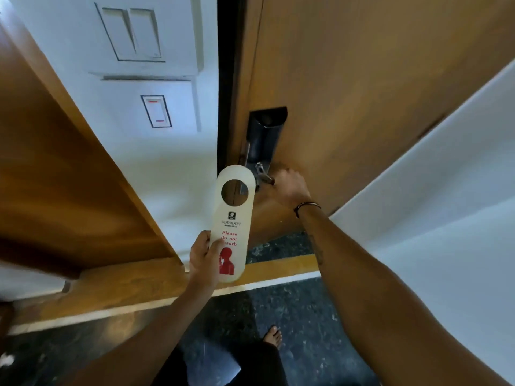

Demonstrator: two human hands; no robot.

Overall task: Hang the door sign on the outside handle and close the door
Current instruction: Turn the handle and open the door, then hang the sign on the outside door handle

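A cream door sign (233, 215) with a round hole at its top and red "Please do not disturb" lettering stands upright in my left hand (203, 257), which grips its lower left edge. The sign's hole is just left of the metal lever handle (263, 175) on the wooden door (362, 79). My right hand (289, 185) is closed around the outer end of that lever. Above the lever sits a black lock plate (264, 135). The sign hides part of the door's edge.
A white wall (167, 151) with light switches (132, 34) and a small red-marked switch (156, 111) lies left of the door. A wooden panel (55, 162) juts out at the far left. A white wall (446, 190) closes the right. My bare foot (274, 337) stands on dark stone floor.
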